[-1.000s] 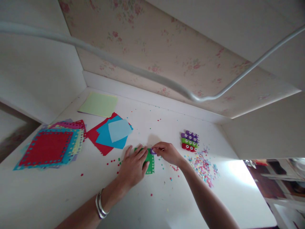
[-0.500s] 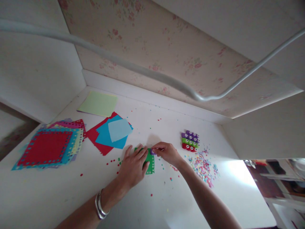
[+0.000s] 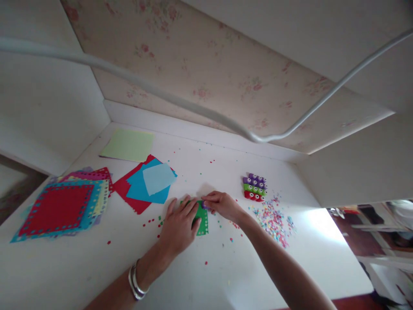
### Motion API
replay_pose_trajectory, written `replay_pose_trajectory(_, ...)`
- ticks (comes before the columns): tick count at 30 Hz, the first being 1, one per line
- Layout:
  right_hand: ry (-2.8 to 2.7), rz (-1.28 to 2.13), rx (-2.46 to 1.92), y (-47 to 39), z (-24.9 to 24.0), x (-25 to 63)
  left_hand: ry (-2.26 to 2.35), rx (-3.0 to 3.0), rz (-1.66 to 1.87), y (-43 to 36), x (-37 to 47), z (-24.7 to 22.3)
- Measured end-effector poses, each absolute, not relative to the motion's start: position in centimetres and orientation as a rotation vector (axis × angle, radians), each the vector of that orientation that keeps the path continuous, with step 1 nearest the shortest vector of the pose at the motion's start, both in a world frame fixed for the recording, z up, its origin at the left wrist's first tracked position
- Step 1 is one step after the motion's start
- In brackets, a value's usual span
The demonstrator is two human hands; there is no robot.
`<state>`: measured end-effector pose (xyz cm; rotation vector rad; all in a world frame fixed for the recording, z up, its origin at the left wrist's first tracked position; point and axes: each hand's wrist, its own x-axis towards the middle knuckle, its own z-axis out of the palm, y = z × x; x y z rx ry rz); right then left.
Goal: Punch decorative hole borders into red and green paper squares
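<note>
A green sheet of paper (image 3: pixel 202 224) with small holes punched along its right edge lies on the white table. My left hand (image 3: pixel 180 221) rests flat on its left part, fingers spread, covering much of it. At the upper right corner of the sheet, my right hand (image 3: pixel 224 206) is closed on a small purple craft punch (image 3: pixel 204 206), largely hidden by the fingers. Farther right stands a block of purple, green and red craft punches (image 3: pixel 254 187) in rows, apart from both hands.
Punched, coloured sheets (image 3: pixel 56 209) are stacked at the left. Red and blue paper scraps (image 3: pixel 151 185) and a pale green sheet (image 3: pixel 129 144) lie behind my left hand. Confetti (image 3: pixel 274 219) is heaped at the right. A white cable (image 3: pixel 206 112) crosses above the table.
My right fingers and the purple punch have shifted slightly left along the green sheet's top edge. My left hand stays flat on the paper. The camera view has tilted a little.
</note>
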<state>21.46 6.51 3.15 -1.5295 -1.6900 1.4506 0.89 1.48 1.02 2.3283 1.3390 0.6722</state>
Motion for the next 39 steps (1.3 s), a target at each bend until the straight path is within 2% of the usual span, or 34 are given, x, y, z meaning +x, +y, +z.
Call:
replay_pose_trajectory(9, -1.742, 1.117, -1.724, 4.0, 5.2, 24.7, 1.444, 2.379, 0.621, 1.7, 0.7, 1.7)
replay_pose_trajectory(17, -1.91, 0.612, -1.867, 1.4, 4.9, 23.3, 1.497, 2.424, 0.613, 1.7, 0.9, 2.5)
replay_pose_trajectory(23, -1.943, 0.605, -1.851, 1.6, 5.2, 22.8, 1.582, 2.454, 0.577, 1.6, 0.8, 3.0)
replay_pose_trajectory(28, -1.725, 0.76, -1.877, 4.2, 5.9, 26.3, 1.568, 2.499, 0.564, 1.6, 0.8, 2.5)
replay_pose_trajectory(30, -1.718, 0.657, -1.873, 6.2, 6.1, 28.8, 1.542, 2.504, 0.56, 1.6, 0.8, 2.3)
replay_pose_trajectory(33, -1.903, 0.255, -2.107, 9.5, 6.6, 32.7, 1.513, 2.5, 0.593, 1.7, 0.6, 1.9)
replay_pose_trajectory(39, -2.116, 0.144, -2.177, 13.6, 7.1, 37.2, 1.462, 2.487, 0.687, 2.1, 0.3, 1.1)
